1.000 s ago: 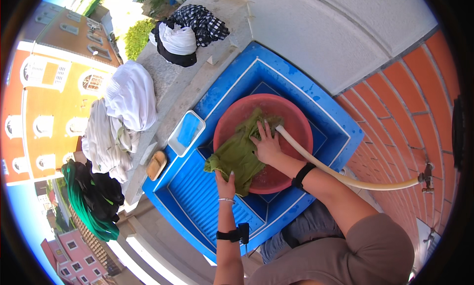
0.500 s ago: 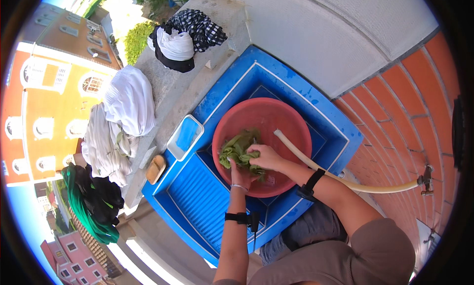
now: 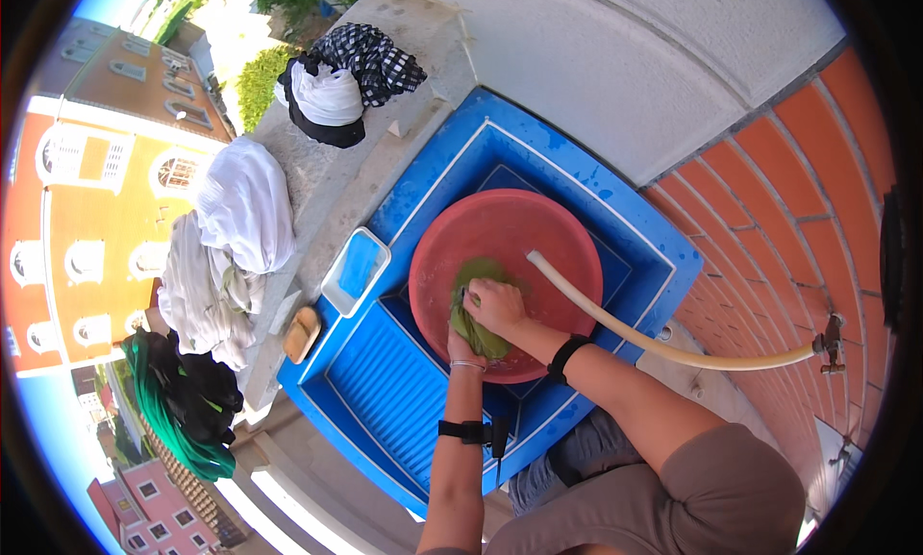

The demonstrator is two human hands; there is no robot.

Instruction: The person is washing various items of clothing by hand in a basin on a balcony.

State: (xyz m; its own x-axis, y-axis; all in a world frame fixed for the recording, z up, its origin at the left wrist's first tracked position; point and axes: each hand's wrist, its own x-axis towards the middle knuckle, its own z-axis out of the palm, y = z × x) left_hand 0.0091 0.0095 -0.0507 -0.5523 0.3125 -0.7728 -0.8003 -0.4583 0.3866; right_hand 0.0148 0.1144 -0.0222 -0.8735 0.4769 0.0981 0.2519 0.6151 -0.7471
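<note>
A wet green garment (image 3: pixel 483 340) is bunched up in a red plastic basin (image 3: pixel 551 236), partly down in the water. My right hand (image 3: pixel 496 305) closes on it from above, with the fingers curled into the fabric. Just below, my left hand (image 3: pixel 461 345) grips the garment's near left side; its fingers are partly hidden by the cloth. The basin stands in the deep part of a blue wash sink (image 3: pixel 630 209). A cream hose (image 3: pixel 615 320) hangs over the basin's right side with its end above the water.
Left of the basin is the sink's ribbed washboard (image 3: pixel 389 392). A white tray (image 3: pixel 356 271) and a bar of soap (image 3: pixel 301 334) lie on the sink's left edge. Along the ledge (image 3: pixel 332 204) are white laundry (image 3: pixel 248 204), dark checked clothes (image 3: pixel 375 63) and a green-black heap (image 3: pixel 183 401). The hose joins a wall tap (image 3: pixel 829 344).
The green garment has been gathered into a tighter bundle and sits lower in the basin. My right hand has moved slightly left, closer to my left hand.
</note>
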